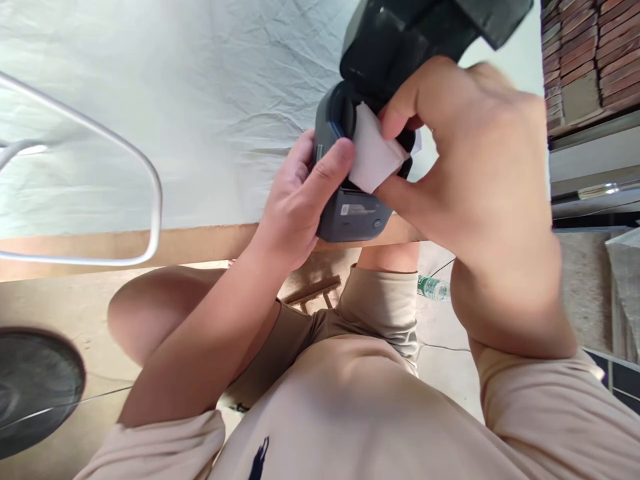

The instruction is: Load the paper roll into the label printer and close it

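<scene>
A small dark grey device that looks like a label printer [357, 223] is held up over the near edge of the table, with a power button on the side facing me. Its black lid [400, 50] is swung open above the body. My left hand [295, 207] grips the body from the left, thumb on the rim by the opening. With thumb and fingers, my right hand [485, 160] pinches a piece of white paper [373, 150] at the opening. The paper covers much of the inside, so I cannot see what lies under it.
A pale wrinkled sheet [240, 100] covers the table. At the left, a white bent tube [113, 130] reaches over the edge. Stacked bricks [590, 60] and a brush [607, 191] are at the right. On the floor are a bottle [434, 288] and a round black object [40, 393].
</scene>
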Demonstrator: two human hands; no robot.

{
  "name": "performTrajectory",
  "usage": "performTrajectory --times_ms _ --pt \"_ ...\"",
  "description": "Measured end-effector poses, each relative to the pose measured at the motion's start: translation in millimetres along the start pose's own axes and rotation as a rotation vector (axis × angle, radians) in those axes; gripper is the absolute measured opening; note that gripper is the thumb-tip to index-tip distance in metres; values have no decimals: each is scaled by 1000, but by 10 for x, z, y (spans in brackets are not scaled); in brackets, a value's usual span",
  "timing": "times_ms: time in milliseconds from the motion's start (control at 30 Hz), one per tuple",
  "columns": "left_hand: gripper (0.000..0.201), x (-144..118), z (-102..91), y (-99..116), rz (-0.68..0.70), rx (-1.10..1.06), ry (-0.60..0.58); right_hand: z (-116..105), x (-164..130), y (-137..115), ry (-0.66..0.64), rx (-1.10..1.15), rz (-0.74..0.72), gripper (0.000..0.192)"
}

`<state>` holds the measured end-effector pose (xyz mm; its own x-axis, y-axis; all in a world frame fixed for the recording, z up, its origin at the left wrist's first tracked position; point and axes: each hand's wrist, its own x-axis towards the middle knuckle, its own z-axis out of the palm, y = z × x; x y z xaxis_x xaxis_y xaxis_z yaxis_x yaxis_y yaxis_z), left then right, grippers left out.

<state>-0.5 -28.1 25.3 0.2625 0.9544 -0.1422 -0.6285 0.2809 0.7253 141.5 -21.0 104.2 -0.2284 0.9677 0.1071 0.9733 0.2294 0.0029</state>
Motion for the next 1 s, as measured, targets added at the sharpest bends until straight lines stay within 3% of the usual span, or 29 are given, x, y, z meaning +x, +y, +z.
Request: performTrajectory --times_ms 167,300,433,533,733,867,1000 --pt "15 -5 -41 -27 32 89 -26 -46 98 -159 -176 -59 249 31" --pt "13 -11 -40 -18 33 101 -34 -143 52 -215 -84 -50 324 23" --pt "16 -3 -34 -35 24 13 -37 -197 -92 -53 88 68 105 21" --pt "23 31 -58 -72 18 -93 -39 -83 -121 103 212 211 -88 24" --pt "24 82 -92 -56 -28 -149 -82 187 -20 189 168 218 -153 13" --pt "30 51 -45 9 -34 -142 -29 242 -35 216 328 200 -301 33" --pt "23 29 -39 21 -54 -152 -29 280 -57 244 391 154 -308 14"
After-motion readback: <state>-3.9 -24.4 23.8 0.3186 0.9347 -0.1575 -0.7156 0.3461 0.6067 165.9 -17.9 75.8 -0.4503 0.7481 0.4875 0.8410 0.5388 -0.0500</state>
